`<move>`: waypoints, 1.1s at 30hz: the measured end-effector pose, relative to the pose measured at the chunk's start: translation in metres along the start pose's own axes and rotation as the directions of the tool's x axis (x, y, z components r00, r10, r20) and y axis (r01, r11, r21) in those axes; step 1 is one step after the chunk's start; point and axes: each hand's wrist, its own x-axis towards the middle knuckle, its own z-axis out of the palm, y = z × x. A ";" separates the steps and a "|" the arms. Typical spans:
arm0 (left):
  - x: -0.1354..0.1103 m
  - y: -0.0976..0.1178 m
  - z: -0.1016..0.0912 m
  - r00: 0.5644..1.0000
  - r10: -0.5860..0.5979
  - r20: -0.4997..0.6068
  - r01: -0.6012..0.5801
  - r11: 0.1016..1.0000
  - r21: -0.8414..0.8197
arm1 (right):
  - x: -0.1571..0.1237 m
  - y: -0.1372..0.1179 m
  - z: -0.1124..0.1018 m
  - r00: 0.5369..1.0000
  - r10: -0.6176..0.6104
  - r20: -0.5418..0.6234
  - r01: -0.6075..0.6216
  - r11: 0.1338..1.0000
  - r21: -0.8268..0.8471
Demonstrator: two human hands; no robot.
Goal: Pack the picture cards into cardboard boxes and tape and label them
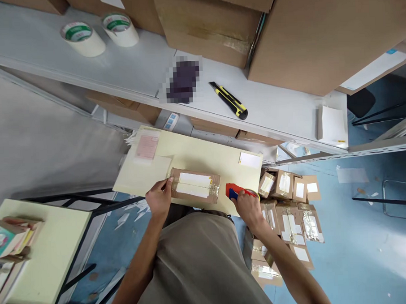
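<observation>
A small cardboard box (195,200) with a white label and clear tape across its top lies on the pale yellow table (203,152) in front of me. My left hand (160,196) pinches the left end of this box. To the right of the box, my right hand (248,208) is wrapped round a red and blue tape dispenser (234,189), partly covered by the fingers. The dispenser is apart from the box. A white label sheet (250,160) and a pinkish slip (147,146) lie on the same table.
Above the table, a grey shelf (282,117) holds a yellow and black utility knife (229,100), tape rolls (83,39), white cards (332,125) and big cartons (319,35). Taped parcels (288,224) are piled on the blue floor at right. Another table (55,230) stands at left.
</observation>
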 end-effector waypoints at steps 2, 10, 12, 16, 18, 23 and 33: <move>0.001 -0.002 0.002 0.999 -0.041 -0.010 0.041 0.999 -0.012 | -0.001 0.004 0.006 0.999 0.049 -0.015 -0.049 0.999 0.020; 0.000 0.044 -0.007 0.982 0.149 -0.114 -0.158 0.984 -0.077 | -0.026 0.019 -0.007 0.975 0.149 -0.164 -0.127 0.982 0.141; -0.009 0.087 -0.008 0.928 0.364 -0.085 -0.373 0.916 -0.149 | -0.029 0.023 -0.027 0.954 0.168 -0.249 -0.125 0.976 0.180; -0.029 0.190 0.001 0.663 0.749 0.000 -0.705 0.625 -0.334 | -0.025 0.035 -0.081 0.854 0.185 -0.486 -0.080 0.970 0.229; -0.031 0.237 0.013 0.549 0.835 0.026 -0.764 0.514 -0.391 | -0.020 0.042 -0.110 0.781 0.180 -0.598 -0.046 0.971 0.233; -0.014 0.312 0.038 0.431 0.902 -0.024 -0.835 0.389 -0.390 | 0.005 0.061 -0.178 0.631 0.179 -0.755 -0.003 0.974 0.228; -0.003 0.283 0.016 0.583 0.811 0.045 -0.727 0.545 -0.417 | 0.103 0.102 -0.215 0.526 0.159 -0.836 0.007 0.982 0.190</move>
